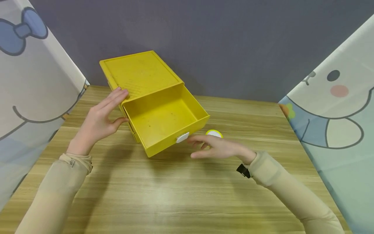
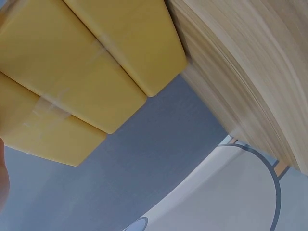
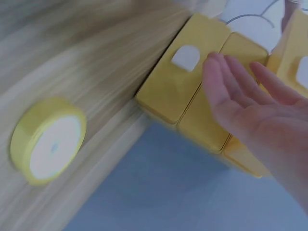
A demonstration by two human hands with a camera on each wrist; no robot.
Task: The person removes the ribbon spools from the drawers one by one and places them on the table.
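A yellow drawer box (image 1: pixel 143 73) stands at an angle on the table, its top drawer (image 1: pixel 162 125) pulled out, with nothing inside. The left hand (image 1: pixel 97 122) rests its fingers on the box's top left edge, thumb at the side. Just right of the drawer's white handle (image 1: pixel 182 137), the right hand (image 1: pixel 214 147) hovers with relaxed fingers, holding nothing. In the right wrist view, that hand (image 3: pixel 262 106) is in front of the drawer fronts; a lower drawer has a white handle (image 3: pixel 186 57). The left wrist view shows the box's yellow side (image 2: pixel 72 62).
A round yellow roll with a white face (image 3: pixel 55 147) is on the wooden table (image 1: pixel 163 195), partly behind the right hand in the head view. A dark grey panel (image 1: pixel 222 48) rises behind the box. Printed cartoon panels flank the table on the left (image 1: pixel 43 74) and right (image 1: pixel 336 130).
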